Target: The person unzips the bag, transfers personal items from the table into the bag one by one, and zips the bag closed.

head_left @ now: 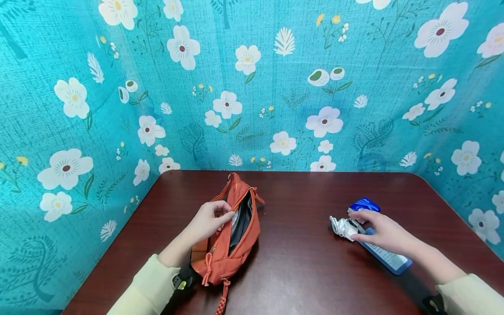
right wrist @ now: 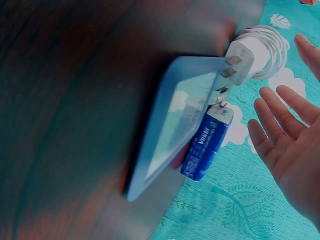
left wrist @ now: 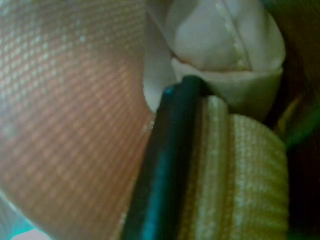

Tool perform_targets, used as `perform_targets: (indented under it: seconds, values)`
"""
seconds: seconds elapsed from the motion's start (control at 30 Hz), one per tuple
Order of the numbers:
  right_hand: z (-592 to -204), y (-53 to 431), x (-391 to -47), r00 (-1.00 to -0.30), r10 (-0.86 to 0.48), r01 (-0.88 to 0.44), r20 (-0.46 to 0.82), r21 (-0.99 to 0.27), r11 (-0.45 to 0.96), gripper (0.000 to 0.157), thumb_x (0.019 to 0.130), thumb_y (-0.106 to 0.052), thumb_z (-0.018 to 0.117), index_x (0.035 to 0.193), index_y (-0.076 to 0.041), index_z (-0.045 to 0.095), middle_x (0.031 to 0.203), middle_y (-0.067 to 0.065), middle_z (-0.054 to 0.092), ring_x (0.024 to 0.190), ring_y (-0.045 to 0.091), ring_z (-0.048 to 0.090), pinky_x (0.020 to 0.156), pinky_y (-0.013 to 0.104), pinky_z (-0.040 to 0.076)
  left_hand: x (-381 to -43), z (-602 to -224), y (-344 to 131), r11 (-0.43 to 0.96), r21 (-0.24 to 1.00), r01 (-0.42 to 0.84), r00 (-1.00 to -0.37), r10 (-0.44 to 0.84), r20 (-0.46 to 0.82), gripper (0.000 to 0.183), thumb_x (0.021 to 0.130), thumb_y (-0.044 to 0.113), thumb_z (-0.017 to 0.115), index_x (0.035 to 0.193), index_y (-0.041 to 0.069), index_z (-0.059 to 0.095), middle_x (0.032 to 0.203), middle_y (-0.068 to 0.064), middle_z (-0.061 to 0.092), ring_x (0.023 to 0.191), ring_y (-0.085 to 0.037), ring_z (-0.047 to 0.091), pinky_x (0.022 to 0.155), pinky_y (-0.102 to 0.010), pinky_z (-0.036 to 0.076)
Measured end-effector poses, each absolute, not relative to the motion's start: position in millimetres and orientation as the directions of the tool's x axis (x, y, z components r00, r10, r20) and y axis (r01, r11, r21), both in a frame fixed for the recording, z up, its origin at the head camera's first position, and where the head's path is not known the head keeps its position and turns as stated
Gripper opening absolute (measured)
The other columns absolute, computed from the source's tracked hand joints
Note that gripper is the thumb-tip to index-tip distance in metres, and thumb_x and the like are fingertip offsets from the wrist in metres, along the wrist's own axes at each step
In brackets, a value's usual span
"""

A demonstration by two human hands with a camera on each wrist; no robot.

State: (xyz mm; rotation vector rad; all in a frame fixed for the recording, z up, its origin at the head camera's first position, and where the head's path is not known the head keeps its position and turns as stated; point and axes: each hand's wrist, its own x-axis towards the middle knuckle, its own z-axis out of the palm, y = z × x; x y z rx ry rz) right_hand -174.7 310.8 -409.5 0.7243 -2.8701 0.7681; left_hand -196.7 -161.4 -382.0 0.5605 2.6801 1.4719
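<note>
An orange sling bag [head_left: 239, 258] lies unzipped on the table, its dark inner lining showing. My left hand [head_left: 208, 221] pinches the left edge of the bag's opening between thumb and fingers. Close up in the left wrist view are a strap [left wrist: 257, 175] and a dark buckle bar [left wrist: 167, 165], blurred. Fingers spread, my right hand [right wrist: 295, 145] hovers just beside a white charger [right wrist: 247, 57] with its coiled cable. Near the charger lie a blue tissue pack [right wrist: 207, 145] and a flat blue-framed case [right wrist: 165, 90] with a pale panel. Small metal pieces [right wrist: 220, 95] sit between them, their kind unclear.
The dark reddish-brown table [head_left: 299, 262] carries all these things. A turquoise flowered cloth [head_left: 252, 87] stands along its back and both sides. Braided zipper pulls [head_left: 222, 297] hang from the bag.
</note>
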Motion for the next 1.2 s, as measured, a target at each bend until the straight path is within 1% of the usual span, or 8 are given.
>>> perform_targets:
  seconds: [0.13,0.33,0.5,0.77,1.03,1.2]
  values:
    - [-415.7,309.9,-177.4,-0.893,-0.407,-0.448,0.189,-0.446,0.775,0.066,0.078,-0.036,0.081,0.127,0.002,0.058,0.121,0.020,0.061,0.103,0.037,0.060,0.079,0.049,0.054,-196.9,-381.8,-161.6,0.476,0.828,0.296,-0.933,0.329,0.144,0.007,0.093,0.014,0.066,0.090,0.009,0.065,0.065,-0.006,0.055,0.053,-0.028,0.053,0.047,-0.030,0.048]
    - [-425.3,306.1,-180.4,-0.912,-0.390,-0.402,0.125,-0.457,0.793,0.071,0.077,-0.038,0.082,0.129,0.003,0.056,0.124,0.024,0.059,0.109,0.042,0.058,0.083,0.056,0.050,-196.9,-382.1,-161.8,0.482,0.823,0.301,-0.931,0.334,0.145,0.006,0.093,0.014,0.066,0.090,0.009,0.065,0.064,-0.006,0.055,0.053,-0.028,0.053,0.047,-0.030,0.048]
    - [-428.5,304.1,-182.1,-0.919,-0.384,-0.379,0.083,-0.447,0.810,0.072,0.077,-0.038,0.081,0.130,0.003,0.055,0.121,0.024,0.061,0.109,0.043,0.058,0.083,0.057,0.050,-196.0,-381.9,-162.3,0.484,0.820,0.305,-0.929,0.339,0.146,0.006,0.093,0.014,0.066,0.090,0.009,0.065,0.064,-0.007,0.055,0.052,-0.027,0.053,0.048,-0.030,0.048]
    - [-430.3,303.0,-185.9,-0.929,-0.363,-0.353,0.068,-0.454,0.818,0.063,0.077,-0.031,0.082,0.127,-0.001,0.058,0.106,0.013,0.067,0.098,0.035,0.063,0.078,0.051,0.054,-196.0,-381.5,-163.0,0.481,0.823,0.302,-0.928,0.345,0.140,0.007,0.093,0.016,0.066,0.091,0.009,0.066,0.064,-0.005,0.055,0.052,-0.025,0.052,0.048,-0.029,0.048]
    - [-431.1,303.4,-188.0,-0.931,-0.358,-0.352,0.075,-0.455,0.818,0.059,0.077,-0.030,0.083,0.124,-0.003,0.059,0.108,0.016,0.067,0.098,0.037,0.064,0.079,0.053,0.053,-197.9,-381.9,-162.8,0.480,0.822,0.307,-0.927,0.348,0.143,0.007,0.093,0.015,0.066,0.091,0.009,0.066,0.064,-0.005,0.055,0.053,-0.027,0.052,0.048,-0.029,0.048]
    - [-428.9,302.4,-189.5,-0.925,-0.367,-0.368,0.097,-0.466,0.805,0.055,0.077,-0.028,0.083,0.121,-0.003,0.061,0.104,0.012,0.067,0.091,0.031,0.065,0.074,0.046,0.056,-198.7,-382.2,-162.5,0.479,0.821,0.309,-0.926,0.349,0.145,0.007,0.093,0.015,0.066,0.091,0.009,0.065,0.065,-0.007,0.055,0.053,-0.029,0.053,0.048,-0.029,0.048]
